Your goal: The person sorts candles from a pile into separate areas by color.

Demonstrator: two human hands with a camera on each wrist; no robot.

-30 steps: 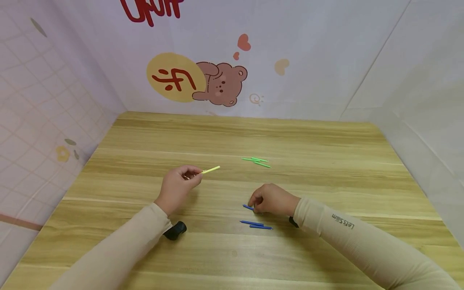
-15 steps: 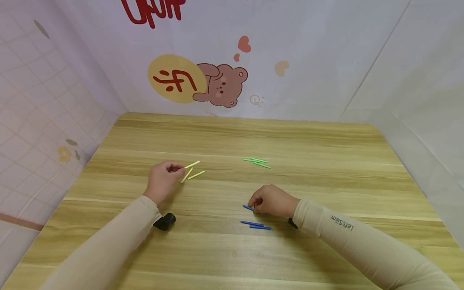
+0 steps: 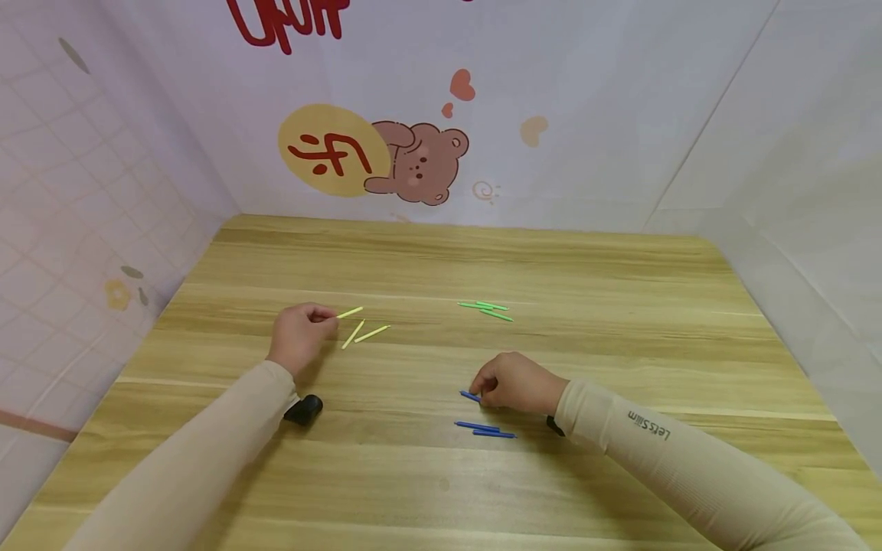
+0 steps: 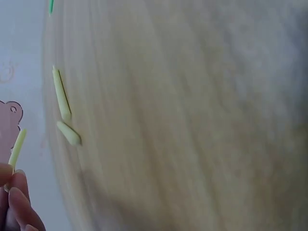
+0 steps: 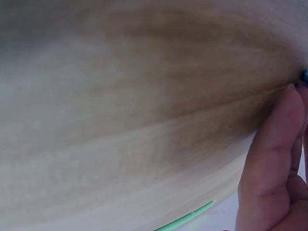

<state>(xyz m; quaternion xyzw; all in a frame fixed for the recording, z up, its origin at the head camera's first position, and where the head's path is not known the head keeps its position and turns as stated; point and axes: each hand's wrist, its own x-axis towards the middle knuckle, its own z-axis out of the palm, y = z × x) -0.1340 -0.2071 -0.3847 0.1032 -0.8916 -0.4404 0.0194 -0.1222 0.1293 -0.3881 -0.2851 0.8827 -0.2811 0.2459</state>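
Observation:
My left hand [image 3: 299, 337] pinches a thin yellow candle [image 3: 350, 312] between thumb and fingers at the left of the table. In the left wrist view that candle [image 4: 18, 148] points upward from the fingertips. Two more yellow candles [image 3: 373, 334] lie on the wood just right of this hand. Nearer the front, my right hand [image 3: 520, 381] pinches a blue candle [image 3: 469, 395] close over the table; its fingers hide one end. Below it, two blue candles [image 3: 477, 425] lie nearly side by side.
Three green candles [image 3: 496, 314] lie in a loose bunch farther back on the wooden table [image 3: 586, 268]. White printed walls [image 3: 592, 168] stand behind and at both sides. A black wrist camera [image 3: 304, 410] sits under the left wrist.
My left hand has moved left with one yellow candle. Two yellow candles, first seen on the table half a second ago, now lie right of it. The right hand has stayed in place.

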